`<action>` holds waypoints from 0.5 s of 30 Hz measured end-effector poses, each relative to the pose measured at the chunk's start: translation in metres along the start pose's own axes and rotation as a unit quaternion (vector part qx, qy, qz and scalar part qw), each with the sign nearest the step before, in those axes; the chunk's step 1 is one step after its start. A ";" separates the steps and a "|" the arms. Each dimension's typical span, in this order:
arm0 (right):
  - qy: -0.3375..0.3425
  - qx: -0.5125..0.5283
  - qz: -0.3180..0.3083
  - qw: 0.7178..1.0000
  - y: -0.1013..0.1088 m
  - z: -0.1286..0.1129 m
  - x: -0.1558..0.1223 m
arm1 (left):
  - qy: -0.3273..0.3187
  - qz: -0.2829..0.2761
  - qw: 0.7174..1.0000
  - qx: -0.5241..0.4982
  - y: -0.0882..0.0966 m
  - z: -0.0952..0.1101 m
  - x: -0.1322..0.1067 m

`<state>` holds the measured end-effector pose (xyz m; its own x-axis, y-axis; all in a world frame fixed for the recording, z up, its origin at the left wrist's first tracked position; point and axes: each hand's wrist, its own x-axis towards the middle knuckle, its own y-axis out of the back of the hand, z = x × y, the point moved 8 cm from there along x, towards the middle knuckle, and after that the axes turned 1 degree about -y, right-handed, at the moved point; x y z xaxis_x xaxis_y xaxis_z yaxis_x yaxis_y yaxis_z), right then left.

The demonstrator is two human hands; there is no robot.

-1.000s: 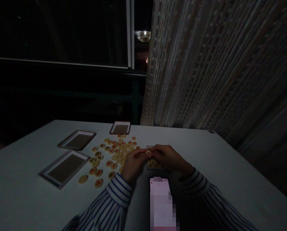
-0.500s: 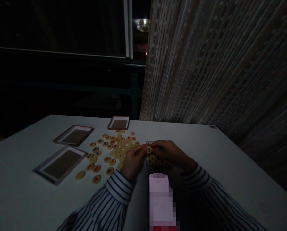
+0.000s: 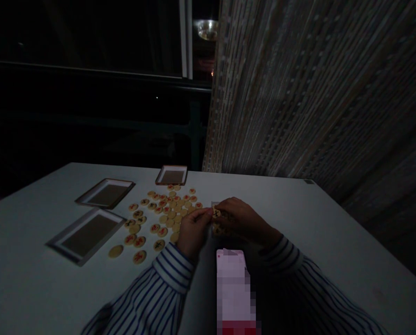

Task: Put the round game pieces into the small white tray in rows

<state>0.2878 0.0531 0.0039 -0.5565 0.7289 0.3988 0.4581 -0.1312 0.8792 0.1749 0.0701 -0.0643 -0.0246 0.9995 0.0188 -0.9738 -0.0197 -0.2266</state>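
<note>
Between my hands, a round Chinese chess piece shows a black character. My left hand is closed in a pinch, its thumb and fingertip at the piece's left edge. From the other side my right hand closes on the piece, its fingers curled and partly hidden. Under the right hand lies a small box with several black-marked pieces inside, mostly covered by the hand. Left of my left hand, many loose chess pieces are spread over the white table, some with red or black characters, some blank side up.
Three shallow box parts, a larger one, a middle one and a small one, lie left and behind the pieces. A lit phone lies close in front of me. A string curtain hangs beyond the white table.
My right hand has shifted slightly left and now covers more of the box and the piece. My left hand stays nearly in place. The view has tilted slightly.
</note>
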 end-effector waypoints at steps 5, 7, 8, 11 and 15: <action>0.003 0.002 -0.004 1.000 0.000 0.000 0.000 | -0.008 -0.015 1.000 0.002 -0.002 -0.003 0.001; -0.002 0.004 -0.009 1.000 0.001 0.002 -0.001 | -0.010 -0.020 1.000 0.003 -0.003 -0.004 0.001; -0.005 0.006 -0.009 1.000 0.002 0.004 -0.001 | -0.011 -0.021 1.000 0.004 -0.003 -0.005 0.001; -0.029 0.006 0.006 1.000 0.008 0.014 -0.002 | -0.026 -0.010 0.999 0.024 -0.004 -0.004 0.001; -0.095 -0.012 0.019 0.995 0.016 0.035 -0.006 | -0.055 -0.005 0.995 0.085 -0.004 -0.001 0.000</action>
<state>0.3233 0.0702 0.0066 -0.3973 0.8365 0.3775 0.4583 -0.1755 0.8713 0.1788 0.0702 -0.0647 -0.0303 0.9913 0.1281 -0.9981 -0.0230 -0.0578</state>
